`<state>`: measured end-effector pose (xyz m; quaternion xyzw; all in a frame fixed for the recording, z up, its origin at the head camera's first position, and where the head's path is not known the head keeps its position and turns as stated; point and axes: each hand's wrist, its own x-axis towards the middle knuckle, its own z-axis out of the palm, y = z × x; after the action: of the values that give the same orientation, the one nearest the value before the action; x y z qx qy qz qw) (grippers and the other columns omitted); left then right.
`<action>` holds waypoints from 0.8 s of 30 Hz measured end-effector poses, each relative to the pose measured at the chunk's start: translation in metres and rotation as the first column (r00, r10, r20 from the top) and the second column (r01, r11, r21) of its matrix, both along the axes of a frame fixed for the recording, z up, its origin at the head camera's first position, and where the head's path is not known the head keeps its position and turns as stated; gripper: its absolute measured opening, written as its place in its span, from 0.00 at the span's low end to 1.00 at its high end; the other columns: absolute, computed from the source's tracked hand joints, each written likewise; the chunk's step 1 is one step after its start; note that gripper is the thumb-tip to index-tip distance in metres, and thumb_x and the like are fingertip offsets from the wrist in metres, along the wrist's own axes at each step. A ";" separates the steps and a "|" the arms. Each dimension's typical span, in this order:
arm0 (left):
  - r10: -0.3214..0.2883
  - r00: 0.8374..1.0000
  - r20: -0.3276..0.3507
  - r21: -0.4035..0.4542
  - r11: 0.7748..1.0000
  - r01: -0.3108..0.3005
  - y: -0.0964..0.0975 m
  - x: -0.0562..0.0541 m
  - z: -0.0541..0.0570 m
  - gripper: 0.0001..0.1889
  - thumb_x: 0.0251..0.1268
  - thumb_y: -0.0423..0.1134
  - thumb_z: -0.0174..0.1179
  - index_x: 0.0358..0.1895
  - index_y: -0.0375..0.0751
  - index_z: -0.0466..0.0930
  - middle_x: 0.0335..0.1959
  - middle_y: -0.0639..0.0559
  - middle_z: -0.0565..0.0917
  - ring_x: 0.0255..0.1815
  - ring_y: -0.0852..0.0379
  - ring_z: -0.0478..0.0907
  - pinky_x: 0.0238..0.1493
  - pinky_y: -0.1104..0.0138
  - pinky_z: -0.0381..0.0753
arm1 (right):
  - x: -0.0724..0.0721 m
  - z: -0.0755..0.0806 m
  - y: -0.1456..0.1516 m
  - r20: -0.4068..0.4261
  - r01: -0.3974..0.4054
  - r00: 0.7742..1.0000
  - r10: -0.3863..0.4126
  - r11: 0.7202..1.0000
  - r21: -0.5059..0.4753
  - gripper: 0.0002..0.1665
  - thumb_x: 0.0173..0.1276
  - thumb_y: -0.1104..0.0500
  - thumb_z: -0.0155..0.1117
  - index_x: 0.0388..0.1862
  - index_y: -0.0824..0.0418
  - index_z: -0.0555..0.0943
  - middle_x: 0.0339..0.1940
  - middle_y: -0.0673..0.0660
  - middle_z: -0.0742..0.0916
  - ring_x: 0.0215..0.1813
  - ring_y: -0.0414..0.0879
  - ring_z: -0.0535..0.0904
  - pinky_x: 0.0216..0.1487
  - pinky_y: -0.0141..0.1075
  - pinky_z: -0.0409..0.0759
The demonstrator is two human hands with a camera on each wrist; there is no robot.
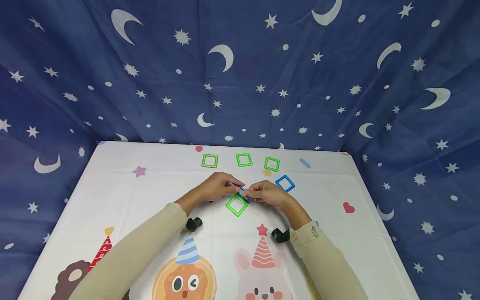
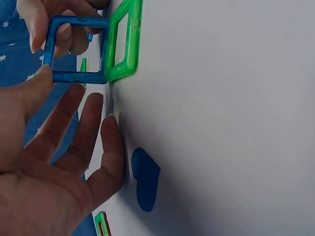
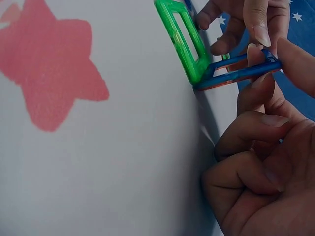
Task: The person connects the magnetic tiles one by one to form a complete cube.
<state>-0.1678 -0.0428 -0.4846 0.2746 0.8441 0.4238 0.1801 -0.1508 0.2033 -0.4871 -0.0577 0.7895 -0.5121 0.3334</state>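
Note:
A blue square frame tile [image 2: 78, 76] stands upright from the table, its lower edge against one side of a flat green square frame tile [image 1: 237, 205]. My right hand [image 1: 268, 193] pinches the blue tile between thumb and finger, with a fingertip showing through its opening. On the opposite side, my left hand [image 1: 216, 186] holds a top corner of the tile by thumb and forefinger. The other left fingers [image 2: 88, 128] are spread out beside the tile, close to the tabletop. In the head view, fingers hide much of the blue tile.
Behind the hands lie three green square tiles [image 1: 210, 161] in a row. A blue square tile [image 1: 286, 183] lies right of my right hand. The white tablecloth [image 1: 157, 187] has printed figures; a blue curtain [image 1: 240, 104] rises behind. Black wrist devices [image 1: 194, 224] sit by both sleeves.

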 end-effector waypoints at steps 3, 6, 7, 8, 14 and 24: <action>0.002 1.000 -0.009 -0.002 1.000 -0.002 0.000 0.000 -0.001 0.13 0.73 0.42 0.64 0.56 0.54 0.88 0.53 0.54 0.88 0.49 0.60 0.82 0.51 0.64 0.81 | 0.000 0.000 0.001 -0.001 0.004 1.000 -0.004 1.000 -0.003 0.23 0.72 0.43 0.66 0.40 0.64 0.87 0.21 0.52 0.76 0.21 0.43 0.61 0.23 0.33 0.58; 0.010 1.000 -0.014 -0.005 1.000 -0.010 0.001 0.000 -0.001 0.12 0.73 0.43 0.64 0.54 0.53 0.89 0.52 0.54 0.88 0.48 0.60 0.82 0.51 0.64 0.81 | 0.001 0.001 0.002 0.005 0.003 1.000 -0.003 1.000 -0.010 0.23 0.72 0.43 0.67 0.41 0.64 0.88 0.21 0.53 0.75 0.21 0.43 0.61 0.24 0.34 0.58; 0.013 1.000 -0.014 -0.004 1.000 -0.013 0.001 0.000 0.000 0.11 0.73 0.43 0.64 0.54 0.53 0.89 0.52 0.54 0.89 0.48 0.61 0.82 0.50 0.65 0.80 | 0.000 0.001 0.002 0.008 0.004 1.000 -0.004 1.000 -0.012 0.23 0.72 0.43 0.67 0.42 0.64 0.88 0.20 0.53 0.75 0.21 0.43 0.61 0.24 0.34 0.58; 0.017 1.000 -0.018 -0.004 1.000 -0.017 0.001 0.000 0.000 0.11 0.72 0.43 0.64 0.53 0.52 0.90 0.52 0.54 0.89 0.47 0.61 0.81 0.49 0.66 0.80 | 0.000 0.001 0.003 0.009 0.007 1.000 -0.007 1.000 -0.008 0.24 0.72 0.43 0.67 0.43 0.64 0.88 0.20 0.52 0.74 0.21 0.43 0.61 0.24 0.34 0.58; 0.043 0.999 -0.026 0.013 0.999 -0.043 -0.001 0.003 0.001 0.09 0.71 0.43 0.66 0.49 0.52 0.91 0.48 0.56 0.90 0.38 0.62 0.78 0.40 0.69 0.76 | -0.001 0.002 0.009 0.007 0.042 0.999 -0.042 0.999 -0.010 0.23 0.73 0.44 0.66 0.45 0.65 0.87 0.19 0.53 0.70 0.21 0.44 0.59 0.23 0.34 0.57; 0.072 0.997 -0.034 0.038 0.997 -0.071 -0.006 0.009 -0.002 0.07 0.71 0.43 0.66 0.47 0.51 0.91 0.38 0.61 0.89 0.34 0.61 0.76 0.37 0.70 0.74 | 0.002 0.005 0.030 0.007 0.146 0.989 -0.146 0.989 0.007 0.23 0.71 0.45 0.69 0.50 0.63 0.88 0.24 0.52 0.74 0.25 0.45 0.62 0.24 0.34 0.58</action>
<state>-0.1591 -0.0492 -0.4866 0.2551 0.8484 0.4406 0.1449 -0.1488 0.2337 -0.4819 0.0031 0.7920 -0.5327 0.2982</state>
